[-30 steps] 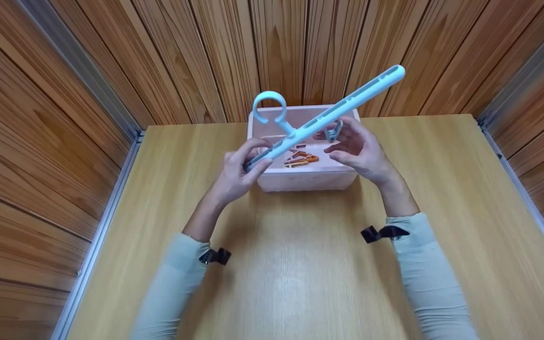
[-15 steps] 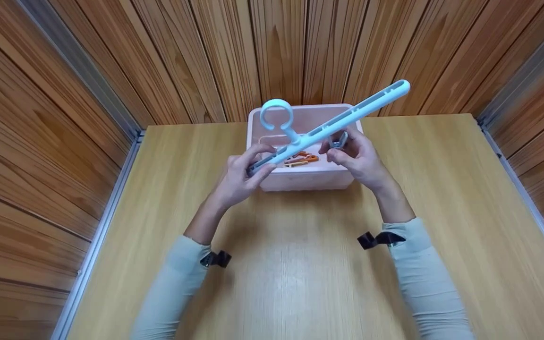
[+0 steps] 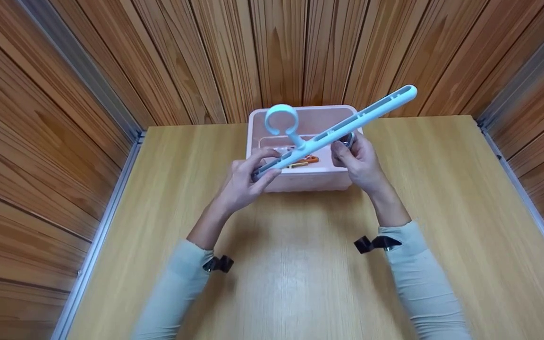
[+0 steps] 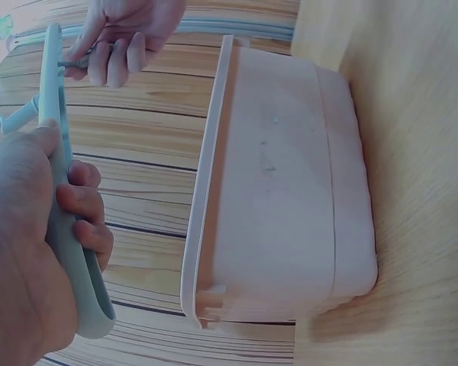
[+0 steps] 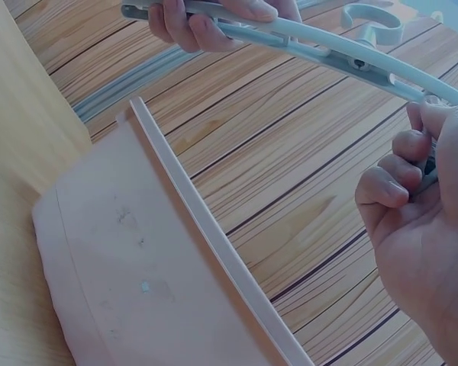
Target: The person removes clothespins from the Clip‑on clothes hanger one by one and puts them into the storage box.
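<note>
A light blue hanger (image 3: 343, 128) with a straight slotted bar and a round hook (image 3: 282, 108) is held aslant above the bin. My left hand (image 3: 243, 186) grips its lower left end, thumb on the near side and fingers behind, as the left wrist view also shows. Below the bar's right half, my right hand (image 3: 365, 165) pinches a greyish clothes clip (image 3: 349, 138) between thumb and curled fingers. In the right wrist view the clip (image 5: 429, 164) is mostly covered by the fingers, and its upper end is right at the underside of the bar.
A pale pink plastic bin (image 3: 305, 182) stands on the wooden table (image 3: 281, 264) beneath the hanger. Several orange and brown clothespins (image 3: 309, 161) lie inside it. Wood-plank walls (image 3: 281, 56) with metal edge strips rise behind and at both sides.
The hanger has come down and slightly right in the left hand. My right hand has closed its fingers on the clip and brought it up against the bar's underside.
</note>
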`<state>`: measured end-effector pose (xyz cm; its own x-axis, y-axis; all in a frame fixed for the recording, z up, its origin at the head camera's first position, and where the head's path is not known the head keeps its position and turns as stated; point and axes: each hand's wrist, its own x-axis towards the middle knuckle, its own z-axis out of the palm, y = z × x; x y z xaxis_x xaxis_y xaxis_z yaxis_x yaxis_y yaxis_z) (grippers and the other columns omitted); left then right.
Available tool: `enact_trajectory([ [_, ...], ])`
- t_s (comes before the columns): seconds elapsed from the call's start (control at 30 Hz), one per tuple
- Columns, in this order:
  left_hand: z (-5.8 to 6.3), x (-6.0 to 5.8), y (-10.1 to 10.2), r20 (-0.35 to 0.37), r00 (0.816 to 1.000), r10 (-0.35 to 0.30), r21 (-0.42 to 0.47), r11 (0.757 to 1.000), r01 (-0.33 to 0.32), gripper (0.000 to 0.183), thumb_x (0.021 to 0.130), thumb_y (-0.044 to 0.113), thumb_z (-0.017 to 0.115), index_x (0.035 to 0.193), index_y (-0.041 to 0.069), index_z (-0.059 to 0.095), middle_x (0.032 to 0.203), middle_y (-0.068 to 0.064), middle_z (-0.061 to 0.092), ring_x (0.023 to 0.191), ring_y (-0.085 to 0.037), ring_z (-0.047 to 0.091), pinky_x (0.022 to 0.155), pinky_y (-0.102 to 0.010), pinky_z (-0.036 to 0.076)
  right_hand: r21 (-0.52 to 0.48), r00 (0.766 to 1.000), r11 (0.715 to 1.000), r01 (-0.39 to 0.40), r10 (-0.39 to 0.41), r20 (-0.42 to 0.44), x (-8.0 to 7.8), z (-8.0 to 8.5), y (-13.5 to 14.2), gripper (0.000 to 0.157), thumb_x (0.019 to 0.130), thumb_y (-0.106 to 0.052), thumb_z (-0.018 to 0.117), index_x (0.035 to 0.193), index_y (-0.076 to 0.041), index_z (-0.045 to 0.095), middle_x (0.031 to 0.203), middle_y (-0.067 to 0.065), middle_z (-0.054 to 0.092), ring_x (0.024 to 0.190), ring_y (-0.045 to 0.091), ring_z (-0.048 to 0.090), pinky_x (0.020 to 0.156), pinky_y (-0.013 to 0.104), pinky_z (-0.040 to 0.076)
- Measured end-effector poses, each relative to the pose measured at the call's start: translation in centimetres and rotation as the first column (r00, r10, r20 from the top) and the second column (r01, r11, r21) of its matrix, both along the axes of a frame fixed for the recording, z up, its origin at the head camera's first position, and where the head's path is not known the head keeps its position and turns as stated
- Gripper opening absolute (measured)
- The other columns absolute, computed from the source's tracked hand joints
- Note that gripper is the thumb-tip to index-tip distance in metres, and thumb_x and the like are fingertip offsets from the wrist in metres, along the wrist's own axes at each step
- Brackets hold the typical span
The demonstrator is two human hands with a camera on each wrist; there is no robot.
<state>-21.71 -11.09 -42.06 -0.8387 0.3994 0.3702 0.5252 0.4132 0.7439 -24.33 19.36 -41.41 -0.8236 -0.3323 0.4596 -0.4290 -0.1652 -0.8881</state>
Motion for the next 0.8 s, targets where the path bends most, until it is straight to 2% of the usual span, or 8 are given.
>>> enact_trajectory([
  [0.1, 0.0, 0.1, 0.2, 0.005, 1.0, -0.001, 0.011, 1.0, 0.001, 0.036, 0.11, 0.024, 0.073, 0.144, 0.012, 0.066, 0.085, -0.014, 0.068, 0.072, -0.018, 0.057, 0.066, -0.024, 0.045, -0.032, 1.0, 0.999, 0.009, -0.009, -0.025, 0.0, -0.1, -0.1, 0.011, 0.117, -0.017, 0.06, 0.127, -0.014, 0.064, 0.075, 0.006, 0.048, 0.061, 0.024, 0.042, 0.058, 0.027, 0.039],
  [0.2, 0.1, 0.1, 0.4, -0.005, 1.0, -0.004, 0.008, 1.0, 0.004, 0.035, 0.11, 0.024, 0.072, 0.144, 0.013, 0.066, 0.083, -0.014, 0.067, 0.071, -0.018, 0.057, 0.066, -0.024, 0.045, -0.067, 0.995, 0.996, 0.062, -0.067, -0.072, -0.1, -0.2, -0.4, 0.008, 0.117, -0.013, 0.057, 0.121, -0.011, 0.064, 0.072, 0.01, 0.043, 0.058, 0.017, 0.042, 0.056, 0.026, 0.035],
  [0.33, 0.2, 0.2, 0.5, -0.018, 1.0, 0.006, -0.003, 1.0, -0.006, 0.036, 0.111, 0.025, 0.072, 0.144, 0.015, 0.066, 0.081, -0.013, 0.066, 0.069, -0.016, 0.056, 0.065, -0.023, 0.044, -0.076, 0.969, 0.976, 0.202, -0.211, -0.128, 0.0, -0.2, -1.0, 0.008, 0.116, -0.005, 0.056, 0.118, -0.008, 0.063, 0.071, -0.002, 0.047, 0.058, 0.005, 0.045, 0.056, 0.02, 0.035],
  [0.47, 0.4, 0.4, 0.6, 0.011, 1.0, 0.0, 0.004, 1.0, 0.0, 0.035, 0.111, 0.026, 0.072, 0.144, 0.016, 0.066, 0.076, -0.009, 0.059, 0.066, -0.016, 0.051, 0.063, -0.023, 0.04, -0.056, 0.903, 0.927, 0.37, -0.373, -0.214, 0.2, -0.1, -1.6, 0.011, 0.11, 0.007, 0.056, 0.119, 0.008, 0.063, 0.086, -0.016, 0.059, 0.069, -0.001, 0.049, 0.062, 0.015, 0.039],
  [0.57, 0.9, 0.4, 0.7, 0.098, 0.995, -0.037, 0.023, 0.999, 0.034, 0.035, 0.113, 0.029, 0.07, 0.145, 0.018, 0.065, 0.072, -0.002, 0.052, 0.065, -0.016, 0.047, 0.061, -0.025, 0.037, -0.042, 0.84, 0.876, 0.48, -0.473, -0.266, 0.2, -0.1, -1.8, 0.017, 0.107, 0.01, 0.06, 0.121, 0.018, 0.061, 0.096, -0.015, 0.064, 0.078, 0.0, 0.052, 0.069, 0.015, 0.043],
  [0.67, 1.6, 0.5, 0.7, 0.194, 0.979, -0.064, 0.039, 0.998, 0.058, 0.034, 0.114, 0.032, 0.067, 0.147, 0.021, 0.064, 0.075, 0.004, 0.052, 0.065, -0.016, 0.048, 0.061, -0.026, 0.038, -0.024, 0.803, 0.84, 0.542, -0.526, -0.282, 0.3, -0.2, -1.7, 0.019, 0.106, 0.009, 0.062, 0.122, 0.02, 0.062, 0.097, -0.015, 0.064, 0.08, 0.001, 0.054, 0.071, 0.015, 0.045],
  [0.73, 1.7, 0.5, 0.7, 0.21, 0.976, -0.063, 0.037, 0.998, 0.057, 0.035, 0.114, 0.033, 0.067, 0.147, 0.023, 0.064, 0.075, 0.003, 0.053, 0.066, -0.015, 0.048, 0.062, -0.026, 0.038, -0.03, 0.799, 0.836, 0.548, -0.534, -0.276, 0.3, -0.2, -1.7, 0.017, 0.106, 0.009, 0.062, 0.12, 0.019, 0.063, 0.093, -0.019, 0.061, 0.078, 0.0, 0.052, 0.069, 0.015, 0.043],
  [0.8, 1.6, 0.7, 0.5, 0.158, 0.987, -0.044, 0.014, 0.999, 0.042, 0.036, 0.114, 0.033, 0.068, 0.147, 0.021, 0.065, 0.075, 0.0, 0.055, 0.066, -0.015, 0.049, 0.062, -0.025, 0.039, -0.065, 0.822, 0.851, 0.522, -0.522, -0.23, 0.4, -0.2, -1.6, 0.011, 0.108, 0.007, 0.059, 0.115, 0.013, 0.065, 0.086, -0.019, 0.058, 0.071, 0.0, 0.05, 0.064, 0.015, 0.04],
])
